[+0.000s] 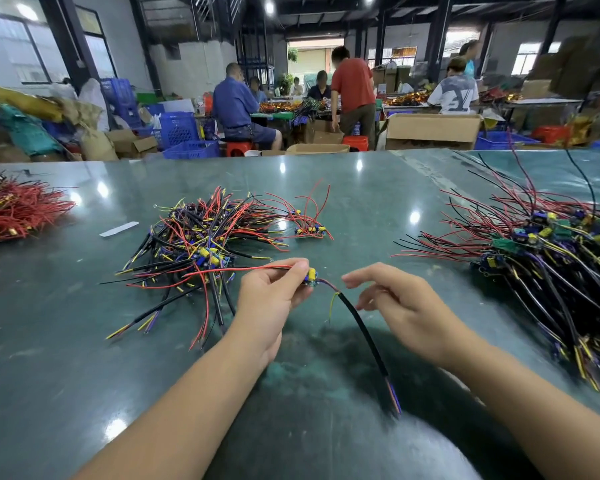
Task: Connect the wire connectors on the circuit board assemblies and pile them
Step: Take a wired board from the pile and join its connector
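Over the green worktop (326, 202), my left hand (274, 296) pinches a small board (310, 277) in its fingers, my right hand (395, 299), loosely spread, near its black cable (364, 334), probably about to join wires.

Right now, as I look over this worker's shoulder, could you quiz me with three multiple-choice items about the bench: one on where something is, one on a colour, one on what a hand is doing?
1. Where does the pile of mostly red wires lie?
A. far left of the table
B. under the right hand
C. on a stool

2. What colour is the thick cable hanging from the held board?
A. white
B. black
C. orange

3. What is the right hand doing?
A. gripping the cable
B. pressing flat on the table
C. open, holding nothing

Answers:
1 A, it sits at the left edge of the green table.
2 B, its sheath is black.
3 C, its fingers are loose beside the cable, while the left hand pinches the board.
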